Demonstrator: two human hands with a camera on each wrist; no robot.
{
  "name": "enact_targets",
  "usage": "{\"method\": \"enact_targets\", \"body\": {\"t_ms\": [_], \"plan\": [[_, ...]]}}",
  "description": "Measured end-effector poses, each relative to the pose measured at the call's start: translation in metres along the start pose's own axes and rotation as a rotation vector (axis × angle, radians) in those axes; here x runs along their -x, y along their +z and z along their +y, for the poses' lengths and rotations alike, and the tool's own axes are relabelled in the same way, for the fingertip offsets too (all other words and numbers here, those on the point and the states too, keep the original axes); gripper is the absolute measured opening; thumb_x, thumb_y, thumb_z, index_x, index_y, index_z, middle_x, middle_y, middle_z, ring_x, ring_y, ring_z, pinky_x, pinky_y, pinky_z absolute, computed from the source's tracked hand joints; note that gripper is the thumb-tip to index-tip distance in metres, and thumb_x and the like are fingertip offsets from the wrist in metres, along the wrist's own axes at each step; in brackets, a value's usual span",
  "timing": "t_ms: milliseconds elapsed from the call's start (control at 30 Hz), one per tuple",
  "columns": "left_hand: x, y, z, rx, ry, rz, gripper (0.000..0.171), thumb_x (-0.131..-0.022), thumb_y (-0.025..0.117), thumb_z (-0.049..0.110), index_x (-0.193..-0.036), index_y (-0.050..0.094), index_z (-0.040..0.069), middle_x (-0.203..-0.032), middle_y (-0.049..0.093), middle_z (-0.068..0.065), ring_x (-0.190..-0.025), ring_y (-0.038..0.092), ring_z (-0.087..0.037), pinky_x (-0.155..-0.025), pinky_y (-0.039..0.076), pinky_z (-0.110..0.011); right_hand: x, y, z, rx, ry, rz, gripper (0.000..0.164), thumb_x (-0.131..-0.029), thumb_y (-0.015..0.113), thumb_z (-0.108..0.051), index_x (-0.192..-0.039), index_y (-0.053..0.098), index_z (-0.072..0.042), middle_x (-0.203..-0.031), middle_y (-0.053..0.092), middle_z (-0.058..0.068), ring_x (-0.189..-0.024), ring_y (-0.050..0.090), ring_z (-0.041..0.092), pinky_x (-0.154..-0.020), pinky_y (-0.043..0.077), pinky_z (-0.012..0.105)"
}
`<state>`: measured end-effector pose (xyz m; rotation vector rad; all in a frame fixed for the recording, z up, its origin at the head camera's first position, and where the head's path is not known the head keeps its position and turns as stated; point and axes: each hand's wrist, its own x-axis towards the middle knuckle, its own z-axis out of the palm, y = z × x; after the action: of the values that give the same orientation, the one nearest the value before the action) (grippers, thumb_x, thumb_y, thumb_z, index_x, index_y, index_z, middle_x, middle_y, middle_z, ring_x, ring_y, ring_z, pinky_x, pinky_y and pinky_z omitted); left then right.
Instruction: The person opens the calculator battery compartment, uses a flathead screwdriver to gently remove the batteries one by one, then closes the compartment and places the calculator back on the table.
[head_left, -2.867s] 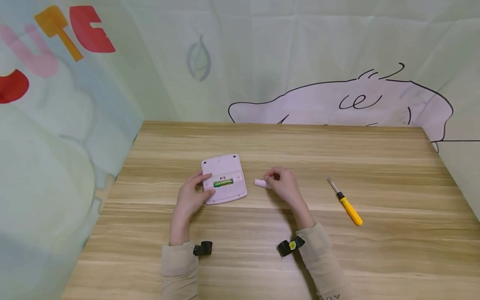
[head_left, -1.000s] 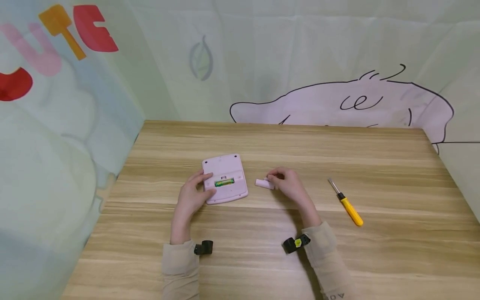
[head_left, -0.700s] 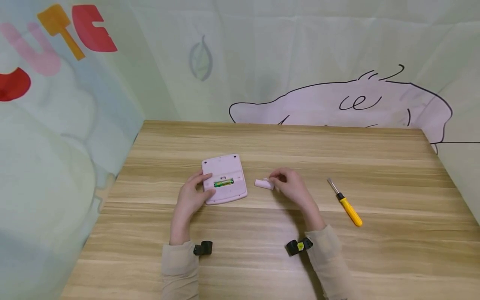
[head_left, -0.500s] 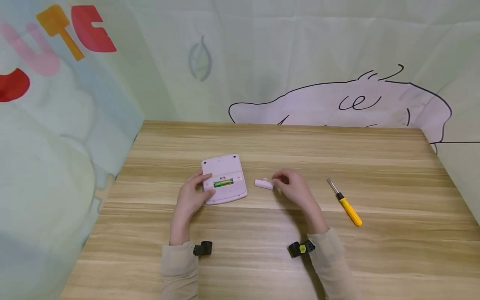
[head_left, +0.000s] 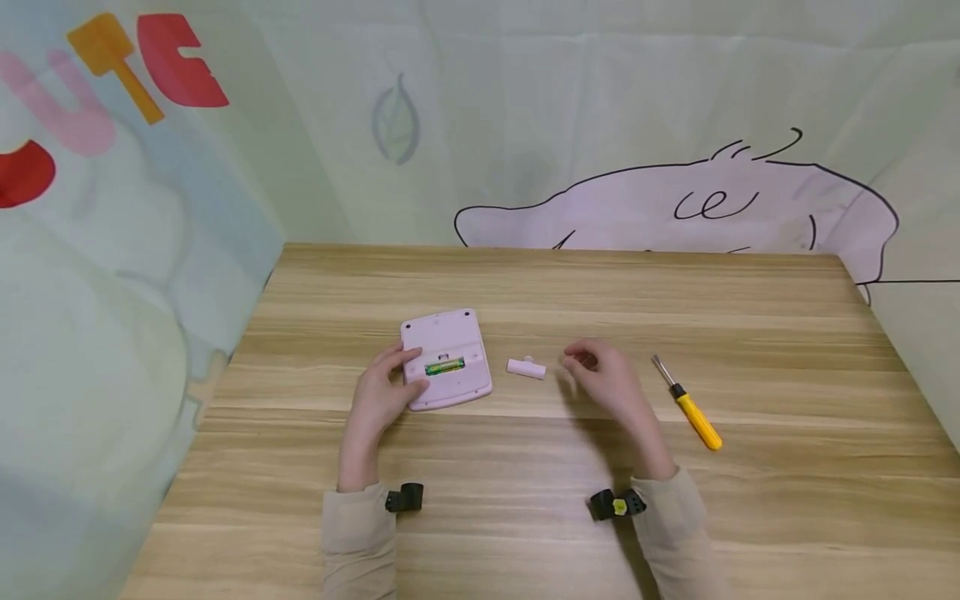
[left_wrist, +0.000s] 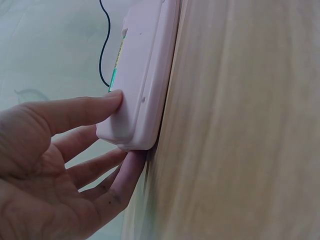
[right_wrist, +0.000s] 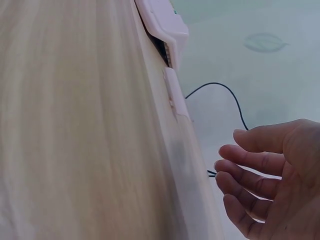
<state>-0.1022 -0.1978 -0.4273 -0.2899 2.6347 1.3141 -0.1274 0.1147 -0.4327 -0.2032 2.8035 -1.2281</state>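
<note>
A pink calculator lies face down, a green battery showing in the slot in its back. My left hand holds it by its left edge. In the left wrist view the thumb presses on the back, while other fingers meet the edge. To the right lies a small pink battery cover with a tab on its far side. My right hand hovers just right of the cover, not touching it. Loosely bent and holding nothing, its fingers also show in the right wrist view.
A screwdriver with a yellow handle lies to the right of my right hand, its tip pointing away from me. The wooden table ends at a printed cloth behind and on the left.
My right hand has let go of the battery cover and drawn away to the right, leaving the cover on the table. The left hand and the calculator stay in place.
</note>
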Motion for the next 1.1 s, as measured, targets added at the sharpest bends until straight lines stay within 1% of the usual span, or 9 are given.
{"method": "enact_targets", "body": {"t_ms": [167, 400, 600, 800, 967, 1100], "plan": [[0.000, 0.000, 0.000, -0.006, 0.005, 0.001, 0.051, -0.088, 0.066, 0.011, -0.137, 0.052, 0.007, -0.158, 0.029, -0.014, -0.146, 0.021, -0.038, -0.119, 0.017, -0.055, 0.005, -0.006, 0.003, 0.014, -0.001, 0.026, 0.023, -0.091, 0.064, -0.018, -0.107, 0.068, -0.002, -0.098, 0.067, 0.013, -0.088, 0.061, 0.024, -0.078, 0.051, 0.035], [0.000, 0.000, 0.000, 0.002, -0.002, 0.003, 0.051, -0.087, 0.066, 0.010, -0.137, 0.053, 0.007, -0.158, 0.028, -0.012, -0.147, 0.020, -0.037, -0.120, 0.017, -0.054, 0.011, -0.013, 0.010, 0.018, 0.004, 0.077, 0.024, -0.090, 0.065, -0.017, -0.107, 0.068, 0.000, -0.102, 0.068, 0.017, -0.094, 0.062, 0.030, -0.085, 0.052, 0.045], [0.000, 0.000, 0.000, 0.006, -0.005, 0.001, 0.051, -0.087, 0.066, 0.010, -0.137, 0.052, 0.007, -0.159, 0.027, -0.012, -0.147, 0.020, -0.037, -0.119, 0.017, -0.054, 0.016, -0.019, 0.014, 0.016, 0.017, 0.101, 0.024, -0.090, 0.065, -0.016, -0.109, 0.067, 0.001, -0.105, 0.067, 0.019, -0.097, 0.061, 0.031, -0.089, 0.051, 0.047], [-0.001, 0.000, -0.001, 0.005, -0.011, -0.003, 0.051, -0.088, 0.065, 0.011, -0.137, 0.052, 0.008, -0.159, 0.026, -0.012, -0.147, 0.019, -0.038, -0.120, 0.016, -0.054, 0.021, -0.025, 0.019, 0.016, 0.060, 0.144, 0.024, -0.091, 0.065, -0.015, -0.109, 0.067, 0.000, -0.107, 0.067, 0.019, -0.100, 0.060, 0.032, -0.088, 0.050, 0.047], [-0.001, 0.001, -0.002, 0.002, -0.014, -0.002, 0.051, -0.087, 0.066, 0.011, -0.137, 0.052, 0.008, -0.159, 0.026, -0.012, -0.147, 0.019, -0.038, -0.120, 0.016, -0.054, 0.025, -0.030, 0.023, -0.009, 0.089, 0.196, 0.023, -0.089, 0.066, -0.014, -0.107, 0.068, 0.001, -0.106, 0.067, 0.020, -0.099, 0.059, 0.032, -0.089, 0.047, 0.044], [-0.001, 0.001, -0.001, 0.003, -0.005, 0.001, 0.051, -0.087, 0.066, 0.010, -0.136, 0.053, 0.007, -0.158, 0.028, -0.013, -0.147, 0.020, -0.038, -0.119, 0.017, -0.054, 0.029, -0.035, 0.027, -0.025, 0.108, 0.218, 0.024, -0.089, 0.066, -0.013, -0.108, 0.067, 0.002, -0.107, 0.066, 0.021, -0.099, 0.057, 0.033, -0.089, 0.044, 0.042]]}}
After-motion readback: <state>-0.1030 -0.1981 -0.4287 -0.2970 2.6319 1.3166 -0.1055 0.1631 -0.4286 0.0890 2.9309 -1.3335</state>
